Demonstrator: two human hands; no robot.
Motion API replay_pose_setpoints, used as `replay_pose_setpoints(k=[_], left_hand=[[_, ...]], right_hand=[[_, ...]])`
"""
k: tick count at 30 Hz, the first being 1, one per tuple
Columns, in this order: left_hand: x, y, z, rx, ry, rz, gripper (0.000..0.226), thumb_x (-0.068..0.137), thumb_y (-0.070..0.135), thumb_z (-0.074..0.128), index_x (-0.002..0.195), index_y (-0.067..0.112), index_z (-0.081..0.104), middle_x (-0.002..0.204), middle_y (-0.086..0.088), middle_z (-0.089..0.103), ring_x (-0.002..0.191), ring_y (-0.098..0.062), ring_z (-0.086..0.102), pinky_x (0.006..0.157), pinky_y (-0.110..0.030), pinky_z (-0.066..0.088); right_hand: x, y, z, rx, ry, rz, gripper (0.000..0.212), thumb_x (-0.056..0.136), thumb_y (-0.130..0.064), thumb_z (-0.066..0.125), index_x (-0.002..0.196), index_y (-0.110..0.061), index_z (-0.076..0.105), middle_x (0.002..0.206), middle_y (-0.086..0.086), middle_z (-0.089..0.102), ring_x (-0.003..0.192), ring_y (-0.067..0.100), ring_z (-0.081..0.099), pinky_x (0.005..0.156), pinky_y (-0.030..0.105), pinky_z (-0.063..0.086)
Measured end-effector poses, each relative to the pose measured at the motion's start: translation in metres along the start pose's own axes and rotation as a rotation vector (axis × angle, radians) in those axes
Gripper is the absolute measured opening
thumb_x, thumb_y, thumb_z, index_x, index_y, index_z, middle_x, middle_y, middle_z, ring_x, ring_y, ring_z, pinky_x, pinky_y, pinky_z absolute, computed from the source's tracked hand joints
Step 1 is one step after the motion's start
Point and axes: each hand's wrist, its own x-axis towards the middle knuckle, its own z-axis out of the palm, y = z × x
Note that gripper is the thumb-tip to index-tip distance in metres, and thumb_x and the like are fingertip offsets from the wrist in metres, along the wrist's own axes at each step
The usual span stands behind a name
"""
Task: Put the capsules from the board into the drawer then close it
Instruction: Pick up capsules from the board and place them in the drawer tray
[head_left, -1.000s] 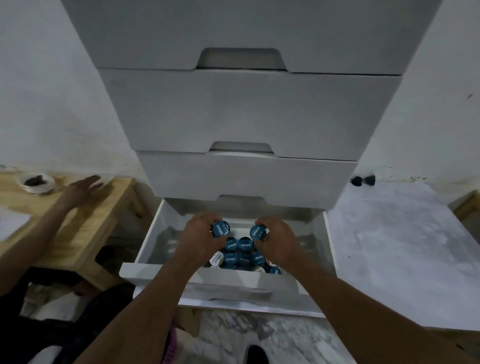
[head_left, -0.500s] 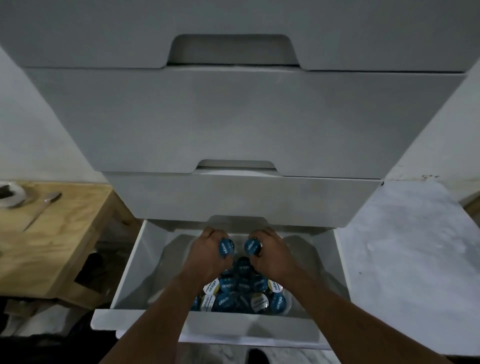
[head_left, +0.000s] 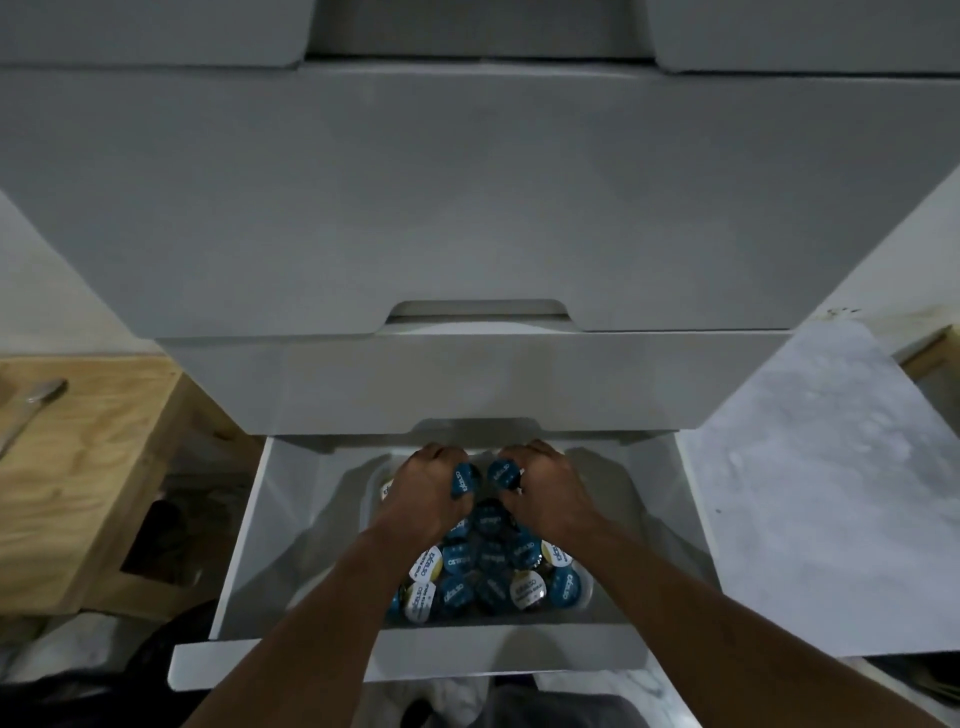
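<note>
Capsules (head_left: 491, 558): round, glossy, perhaps foil-lidded.

The open drawer (head_left: 519, 652) jutted near, under closed drawers (head_left: 467, 208), a wooden table (head_left: 78, 493) left. Capsules (head_left: 488, 577) lay heaped inside; at the far end, left hand (head_left: 426, 493) and right hand (head_left: 545, 493) each held a capsule (head_left: 464, 480).

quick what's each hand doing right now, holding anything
Left hand: closed on a blue capsule, over the open drawer.
Right hand: closed on another blue capsule, over the same drawer.
</note>
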Motion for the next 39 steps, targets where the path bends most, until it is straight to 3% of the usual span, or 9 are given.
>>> replay_pose_setpoints(k=[7, 19, 26, 31, 39], left_hand=[[0.005, -0.007, 0.008, -0.014, 0.018, 0.011, 0.035, 0.078, 0.023, 0.069, 0.111, 0.015, 0.062, 0.109, -0.005, 0.061, 0.097, -0.02, 0.057, 0.079, -0.023, 0.041], [0.004, -0.009, 0.019, -0.007, 0.053, 0.024, 0.037, 0.085, 0.023, 0.065, 0.119, 0.012, 0.06, 0.118, -0.008, 0.059, 0.108, -0.022, 0.055, 0.09, -0.027, 0.044], [0.004, -0.014, 0.021, 0.049, 0.063, 0.078, 0.034, 0.089, 0.026, 0.061, 0.12, 0.013, 0.061, 0.12, -0.005, 0.059, 0.111, -0.019, 0.053, 0.093, -0.025, 0.042], [0.004, -0.017, 0.018, 0.064, 0.055, 0.097, 0.035, 0.093, 0.028, 0.055, 0.126, 0.017, 0.058, 0.124, -0.003, 0.057, 0.115, -0.018, 0.051, 0.095, -0.025, 0.04], [0.006, -0.018, 0.019, 0.073, 0.063, 0.102, 0.028, 0.094, 0.025, 0.053, 0.118, 0.014, 0.064, 0.118, -0.006, 0.061, 0.109, -0.019, 0.055, 0.094, -0.025, 0.041]], right_hand=[[-0.002, 0.003, 0.003, -0.056, 0.002, -0.013, 0.032, 0.076, -0.016, 0.07, 0.108, -0.011, 0.066, 0.104, 0.01, 0.062, 0.095, 0.027, 0.059, 0.081, 0.027, 0.047], [-0.002, 0.003, 0.01, -0.07, -0.007, 0.113, 0.034, 0.082, -0.024, 0.067, 0.115, -0.015, 0.064, 0.109, 0.01, 0.062, 0.103, 0.028, 0.058, 0.088, 0.037, 0.051], [-0.003, 0.001, 0.011, -0.055, -0.042, 0.13, 0.031, 0.086, -0.034, 0.064, 0.113, -0.019, 0.064, 0.109, 0.008, 0.063, 0.102, 0.027, 0.058, 0.089, 0.034, 0.05], [-0.004, 0.0, 0.01, -0.024, -0.006, 0.128, 0.026, 0.088, -0.026, 0.063, 0.113, -0.019, 0.063, 0.108, 0.011, 0.066, 0.098, 0.029, 0.061, 0.088, 0.038, 0.052], [-0.002, -0.005, 0.012, -0.058, 0.053, 0.088, 0.028, 0.089, -0.02, 0.062, 0.115, -0.011, 0.064, 0.109, 0.013, 0.064, 0.102, 0.028, 0.058, 0.082, 0.029, 0.045]])
